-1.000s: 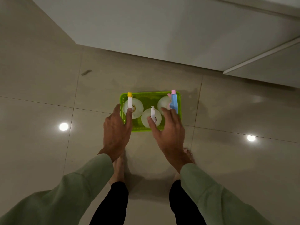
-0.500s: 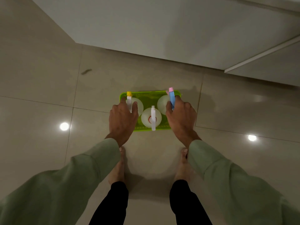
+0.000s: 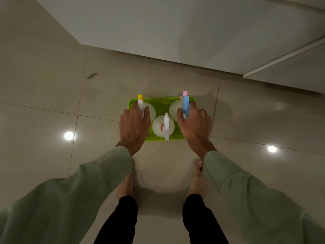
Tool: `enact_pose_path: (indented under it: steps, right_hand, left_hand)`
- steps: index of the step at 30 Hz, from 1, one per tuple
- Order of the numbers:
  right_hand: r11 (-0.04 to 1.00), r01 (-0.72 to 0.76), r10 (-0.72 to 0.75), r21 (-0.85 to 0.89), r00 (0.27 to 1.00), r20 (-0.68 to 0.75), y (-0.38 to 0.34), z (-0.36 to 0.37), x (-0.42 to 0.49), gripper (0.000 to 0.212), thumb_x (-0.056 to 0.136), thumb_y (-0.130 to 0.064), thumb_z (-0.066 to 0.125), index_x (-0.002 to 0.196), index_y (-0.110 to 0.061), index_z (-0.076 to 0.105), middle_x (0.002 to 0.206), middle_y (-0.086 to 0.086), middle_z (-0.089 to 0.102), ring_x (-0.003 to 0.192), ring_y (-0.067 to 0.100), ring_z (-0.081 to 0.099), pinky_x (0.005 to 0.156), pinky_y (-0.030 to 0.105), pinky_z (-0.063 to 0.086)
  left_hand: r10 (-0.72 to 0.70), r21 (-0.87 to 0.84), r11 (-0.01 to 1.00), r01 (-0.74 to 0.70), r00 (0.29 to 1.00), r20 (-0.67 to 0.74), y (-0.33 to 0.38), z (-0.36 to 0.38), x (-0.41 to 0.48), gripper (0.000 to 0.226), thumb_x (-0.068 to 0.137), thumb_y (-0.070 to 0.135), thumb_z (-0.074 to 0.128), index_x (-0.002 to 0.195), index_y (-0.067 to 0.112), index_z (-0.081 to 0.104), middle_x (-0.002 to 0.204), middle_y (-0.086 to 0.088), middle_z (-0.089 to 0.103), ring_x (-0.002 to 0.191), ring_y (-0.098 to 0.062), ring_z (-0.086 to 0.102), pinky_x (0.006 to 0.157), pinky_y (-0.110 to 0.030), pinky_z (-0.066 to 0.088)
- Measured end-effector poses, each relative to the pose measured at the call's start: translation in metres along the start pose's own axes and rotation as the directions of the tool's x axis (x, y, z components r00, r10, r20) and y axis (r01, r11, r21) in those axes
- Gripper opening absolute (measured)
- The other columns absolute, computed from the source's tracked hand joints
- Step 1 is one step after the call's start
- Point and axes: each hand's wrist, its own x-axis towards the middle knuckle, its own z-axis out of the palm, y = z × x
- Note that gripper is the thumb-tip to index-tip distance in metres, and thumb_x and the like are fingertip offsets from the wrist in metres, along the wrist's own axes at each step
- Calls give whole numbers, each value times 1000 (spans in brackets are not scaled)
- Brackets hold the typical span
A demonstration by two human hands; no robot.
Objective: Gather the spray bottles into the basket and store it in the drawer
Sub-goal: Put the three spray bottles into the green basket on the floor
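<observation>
A lime green basket (image 3: 162,99) stands on the tiled floor in front of my feet. Three white spray bottles stand upright in it: one with a yellow-tipped nozzle (image 3: 140,101) at the left, one with a white nozzle (image 3: 166,127) in the near middle, one with a blue sprayer and pink tip (image 3: 185,105) at the right. My left hand (image 3: 134,127) covers the basket's left end, its fingers either side of the yellow-tipped nozzle. My right hand (image 3: 194,127) covers the right end beside the blue sprayer. Both hands curl down over the basket's ends; the rim under them is hidden.
A white cabinet base (image 3: 175,32) runs across the back, with a separate white panel (image 3: 290,71) at the right. My bare feet (image 3: 124,187) stand just behind the basket. Ceiling lights reflect in the glossy floor tiles (image 3: 69,136). A dark smudge (image 3: 91,76) marks the floor at the left.
My right hand left the middle bottle and went to the basket's right end. My left hand slid forward over the left end. In the last half second little has moved.
</observation>
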Motion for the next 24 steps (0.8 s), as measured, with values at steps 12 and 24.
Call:
enact_pose_path:
  steps: [12, 24]
  right_hand:
    - [971, 67, 0, 231, 961, -278, -6, -16, -59, 39, 98, -40, 55, 121, -8, 59, 98, 7, 63, 89, 25, 60, 68, 36, 47]
    - [817, -316, 263, 483, 948, 177, 63, 47, -45, 60, 90, -12, 68, 143, 0, 42, 139, 23, 47, 128, 39, 47, 106, 41, 38]
  left_hand:
    - [29, -121, 992, -36, 998, -60, -15, -19, -31, 54, 100, 50, 40, 139, 13, 45, 120, -19, 69, 94, -40, 70, 89, -49, 53]
    - [-224, -220, 948, 231, 973, 57, -81, 37, -22, 61, 100, 32, 50, 151, 6, 29, 151, -18, 42, 138, -35, 43, 112, -47, 37]
